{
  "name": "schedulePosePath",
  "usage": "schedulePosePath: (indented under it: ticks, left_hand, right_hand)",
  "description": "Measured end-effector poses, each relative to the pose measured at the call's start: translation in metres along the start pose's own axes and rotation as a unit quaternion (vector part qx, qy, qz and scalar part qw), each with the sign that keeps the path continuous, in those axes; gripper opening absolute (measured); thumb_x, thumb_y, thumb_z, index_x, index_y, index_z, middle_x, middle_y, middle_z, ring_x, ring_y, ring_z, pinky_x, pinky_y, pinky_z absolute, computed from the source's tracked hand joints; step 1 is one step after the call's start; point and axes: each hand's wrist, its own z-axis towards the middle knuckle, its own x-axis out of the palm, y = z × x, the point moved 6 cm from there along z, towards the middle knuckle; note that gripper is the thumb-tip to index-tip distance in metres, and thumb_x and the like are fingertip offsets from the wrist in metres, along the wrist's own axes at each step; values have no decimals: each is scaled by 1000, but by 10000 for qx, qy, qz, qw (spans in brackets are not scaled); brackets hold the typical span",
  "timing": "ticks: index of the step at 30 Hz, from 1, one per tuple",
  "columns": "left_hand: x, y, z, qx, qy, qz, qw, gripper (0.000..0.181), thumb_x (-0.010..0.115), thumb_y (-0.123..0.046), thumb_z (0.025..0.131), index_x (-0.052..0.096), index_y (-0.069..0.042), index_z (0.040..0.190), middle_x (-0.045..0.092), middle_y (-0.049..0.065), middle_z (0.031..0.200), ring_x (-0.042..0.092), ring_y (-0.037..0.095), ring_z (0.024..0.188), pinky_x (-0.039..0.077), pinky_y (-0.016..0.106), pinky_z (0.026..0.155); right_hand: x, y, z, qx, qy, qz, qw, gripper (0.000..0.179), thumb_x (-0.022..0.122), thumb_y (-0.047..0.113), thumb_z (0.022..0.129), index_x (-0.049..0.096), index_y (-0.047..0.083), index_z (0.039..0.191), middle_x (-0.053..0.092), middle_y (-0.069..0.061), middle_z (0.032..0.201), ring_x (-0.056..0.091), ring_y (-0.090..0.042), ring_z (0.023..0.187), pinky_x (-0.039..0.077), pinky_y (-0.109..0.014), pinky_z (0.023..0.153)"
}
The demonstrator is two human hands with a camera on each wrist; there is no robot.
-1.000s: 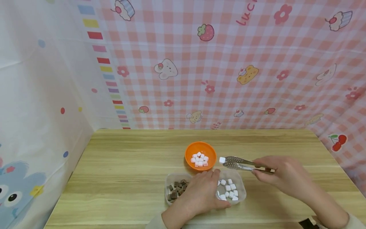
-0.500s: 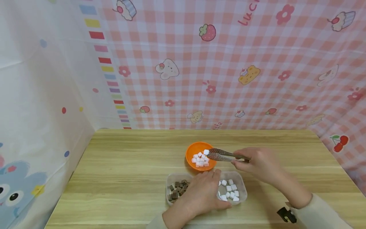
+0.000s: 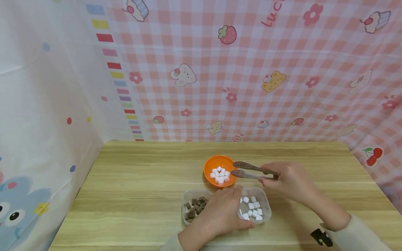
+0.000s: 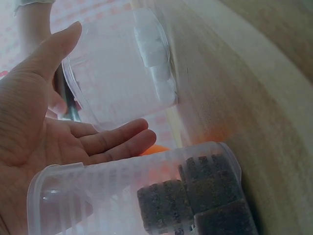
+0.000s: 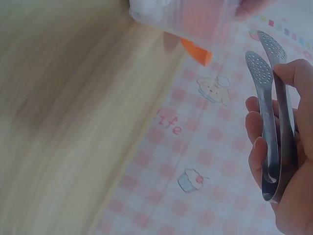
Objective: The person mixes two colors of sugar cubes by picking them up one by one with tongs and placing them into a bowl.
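In the head view my right hand [image 3: 287, 179] holds metal tongs [image 3: 251, 170]. Their perforated tips stand apart at the right rim of an orange bowl [image 3: 208, 179], with nothing between them. Several small white cubes [image 3: 221, 173] lie in the bowl. My left hand [image 3: 221, 211] holds the left end of a clear plastic container [image 3: 267, 209], its thumb at the near side and fingers at the far side. White cubes [image 3: 251, 205] lie inside it. Close by the left hand, a second container [image 3: 186, 195] holds brown cubes [image 3: 195, 208]; the hand partly covers both containers.
The wooden tabletop [image 3: 135, 195] carries everything. A pink checked cloth [image 3: 201, 104] hangs behind its far edge, and a white printed cloth [image 3: 62, 87] hangs at the left. A dark strap piece [image 3: 321, 237] sits by the right sleeve.
The tongs carried a white cube left to the orange bowl and let it go among the others. They then opened and drew slightly back right. My left hand stayed in place.
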Motion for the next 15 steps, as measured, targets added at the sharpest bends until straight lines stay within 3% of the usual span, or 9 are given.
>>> schedulePosePath:
  ticks: [4, 7, 15]
  left_hand:
    - [1, 1, -1, -57, 33, -73, 10000, 99, 83, -66, 79, 51, -5, 149, 62, 7, 142, 59, 20, 128, 46, 39, 114]
    - [1, 1, -1, -92, 61, -153, 9998, 100, 83, -65, 79, 49, -4, 151, 60, 8, 146, 58, 21, 131, 44, 41, 115]
    - [1, 1, -1, -115, 60, -148, 9998, 99, 84, -64, 79, 49, -4, 151, 60, 9, 146, 58, 21, 132, 44, 41, 116]
  right_hand:
    - [-12, -1, -7, -114, -101, 28, 9999, 24, 85, 27, 86, 82, 6, 99, 78, -1, 84, 53, 7, 63, 43, -12, 51]
    - [-21, -1, -10, -137, -169, -28, 9998, 41, 71, 48, 98, 82, 8, 99, 77, 2, 84, 54, 6, 63, 43, -12, 51]
    - [-44, 4, -17, -106, -206, -160, 9996, 57, 56, 61, 101, 82, 10, 98, 77, 5, 84, 55, 5, 64, 42, -12, 51]
